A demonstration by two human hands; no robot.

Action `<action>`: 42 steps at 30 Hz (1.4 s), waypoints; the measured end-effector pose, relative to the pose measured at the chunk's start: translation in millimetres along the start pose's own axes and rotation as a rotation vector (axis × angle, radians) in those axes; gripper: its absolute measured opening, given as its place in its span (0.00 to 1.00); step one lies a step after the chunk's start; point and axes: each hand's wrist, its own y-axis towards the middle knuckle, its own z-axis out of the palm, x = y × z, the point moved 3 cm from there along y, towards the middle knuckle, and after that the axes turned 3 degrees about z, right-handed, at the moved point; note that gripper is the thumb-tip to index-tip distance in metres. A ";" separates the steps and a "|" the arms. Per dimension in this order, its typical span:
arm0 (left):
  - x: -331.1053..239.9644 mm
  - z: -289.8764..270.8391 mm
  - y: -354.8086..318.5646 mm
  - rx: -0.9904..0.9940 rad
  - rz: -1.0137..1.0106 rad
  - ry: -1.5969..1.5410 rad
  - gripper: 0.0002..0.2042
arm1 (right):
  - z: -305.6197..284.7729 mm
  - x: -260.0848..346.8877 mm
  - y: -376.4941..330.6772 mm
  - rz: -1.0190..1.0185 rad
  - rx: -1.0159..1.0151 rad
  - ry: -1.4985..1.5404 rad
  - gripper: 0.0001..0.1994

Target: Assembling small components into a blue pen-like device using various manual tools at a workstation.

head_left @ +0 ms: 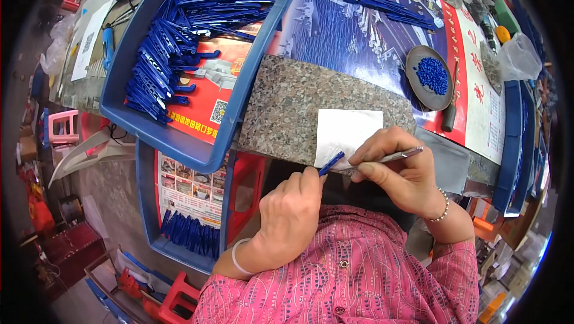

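My left hand [292, 210] is closed, its fingertips pinching a slim blue plastic piece [332, 163] whose tip points up and right. Most of that piece is hidden in the fingers. Across from it, my right hand [394, 168] is closed around slim silver tweezers [402, 154]. Their thin tip lies close to the blue piece; whether the two touch, I cannot tell. Both hands are over the near edge of a white paper sheet [350, 133] on a speckled stone slab [287, 106].
A large blue tray [230, 122] at left holds many slim blue pieces. A lower blue tray [148, 204] holds more. At right, a round dish [412, 64] of tiny blue bits sits beside a dark-handled tool [448, 119]. Several blue strips [388, 6] lie on the poster beyond.
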 end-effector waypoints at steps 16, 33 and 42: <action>-1.0 -0.4 0.9 0.036 0.086 0.190 0.04 | 4.1 -0.1 13.3 0.023 -0.006 -0.075 0.03; 2.0 0.5 1.4 0.037 0.120 0.214 0.05 | 2.3 6.4 23.3 0.113 0.107 -0.167 0.05; 5.0 3.2 0.1 0.048 0.136 0.195 0.07 | 5.4 19.2 33.6 -0.042 0.236 -0.421 0.05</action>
